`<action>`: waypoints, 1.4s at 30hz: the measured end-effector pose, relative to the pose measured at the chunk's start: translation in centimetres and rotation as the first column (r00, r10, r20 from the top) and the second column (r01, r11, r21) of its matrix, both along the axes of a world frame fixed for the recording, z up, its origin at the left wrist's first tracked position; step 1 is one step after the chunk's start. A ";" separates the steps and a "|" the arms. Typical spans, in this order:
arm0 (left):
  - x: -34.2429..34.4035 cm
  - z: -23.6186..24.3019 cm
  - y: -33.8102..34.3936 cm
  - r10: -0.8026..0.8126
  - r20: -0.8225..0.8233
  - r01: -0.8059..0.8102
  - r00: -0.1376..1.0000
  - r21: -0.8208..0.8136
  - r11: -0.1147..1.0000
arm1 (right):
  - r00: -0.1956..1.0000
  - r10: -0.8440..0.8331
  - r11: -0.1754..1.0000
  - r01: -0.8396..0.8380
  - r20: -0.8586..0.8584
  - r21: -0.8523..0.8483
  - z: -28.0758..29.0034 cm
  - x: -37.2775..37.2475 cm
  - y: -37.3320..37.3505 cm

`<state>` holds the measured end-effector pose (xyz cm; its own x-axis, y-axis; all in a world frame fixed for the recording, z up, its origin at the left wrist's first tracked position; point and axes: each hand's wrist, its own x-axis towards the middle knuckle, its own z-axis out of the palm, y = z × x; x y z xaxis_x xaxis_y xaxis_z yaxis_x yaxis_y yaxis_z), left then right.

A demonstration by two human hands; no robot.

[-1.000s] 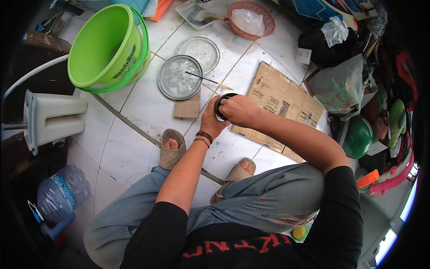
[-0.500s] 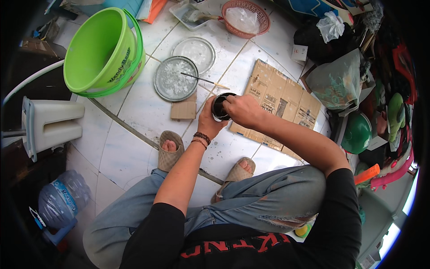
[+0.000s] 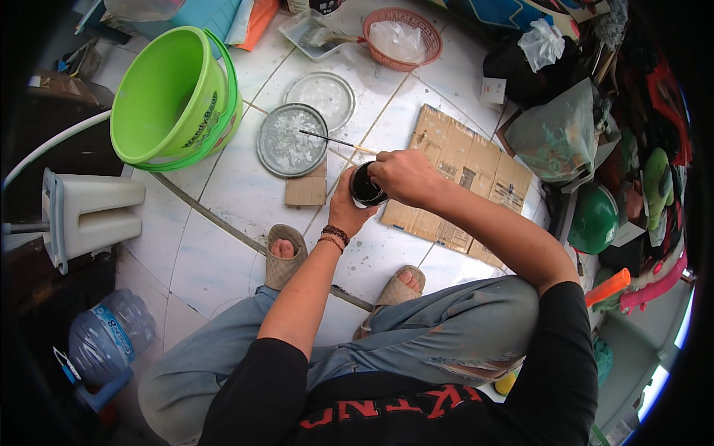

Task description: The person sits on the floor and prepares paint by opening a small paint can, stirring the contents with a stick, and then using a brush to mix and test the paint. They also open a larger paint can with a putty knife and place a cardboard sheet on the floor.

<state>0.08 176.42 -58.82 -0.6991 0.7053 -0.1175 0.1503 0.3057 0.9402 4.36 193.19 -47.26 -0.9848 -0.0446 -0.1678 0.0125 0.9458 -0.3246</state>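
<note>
Hands meet at frame centre on a small dark jar (image 3: 364, 189): left hand (image 3: 348, 212) cups it from below and left, fingers wrapped round its side, right hand (image 3: 405, 176) closed over its right rim from above. Whether right hand also pinches something cannot be told. Thin stick (image 3: 335, 141) runs from the right hand's knuckles toward upper left, its tip over a round metal lid (image 3: 290, 141) lying flat on the white tile floor (image 3: 230, 201). Second round lid (image 3: 321, 97) just above it, touching or nearly so. Small cardboard scrap (image 3: 306, 189) just below the first lid, left of the jar. Larger flattened cardboard sheet (image 3: 465, 182) right of centre, under the right forearm. Green bucket (image 3: 171, 100) upper left, tilted, open mouth facing camera. Red mesh basket (image 3: 403, 37) with clear plastic inside at top centre. Green helmet (image 3: 595, 219) at right edge. Water bottle (image 3: 104, 346) lower left. Person squats, sandalled feet (image 3: 286, 256) below the jar, beaded bracelet on left wrist
</note>
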 end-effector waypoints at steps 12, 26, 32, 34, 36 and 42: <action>0.0 0.0 -0.1 -0.003 0.004 0.003 1.000 0.001 1.000 | 1.000 -0.010 0.998 0.012 0.027 -0.063 -0.4 0.2 -0.8; 0.1 -0.6 -0.2 0.006 0.000 -0.006 1.000 -0.002 1.000 | 0.986 -0.060 0.995 0.071 0.158 -0.064 -0.1 0.5 -0.3; 0.1 -0.3 -0.2 0.001 -0.022 -0.001 1.000 -0.035 0.999 | 0.994 -0.103 0.994 0.104 0.027 -0.044 -0.9 0.4 -0.1; 0.3 -0.6 -0.2 0.002 -0.012 -0.002 1.000 -0.023 1.000 | 0.989 -0.089 0.992 0.099 0.122 -0.080 -0.3 0.9 0.0; 0.1 -0.8 -0.3 0.004 -0.018 -0.004 1.000 -0.008 1.000 | 0.989 -0.085 0.985 0.102 0.121 -0.141 -0.4 1.1 -0.3; 0.2 -0.4 -0.2 0.003 -0.031 -0.003 1.000 -0.013 1.000 | 0.982 -0.188 0.965 0.188 0.020 -0.185 0.7 1.2 0.1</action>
<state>0.25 176.20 -59.17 -0.7047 0.7017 -0.1053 0.1783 0.3188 0.9309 5.56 193.30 -46.60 -0.9780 0.1107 -0.1768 0.1854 0.8496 -0.4937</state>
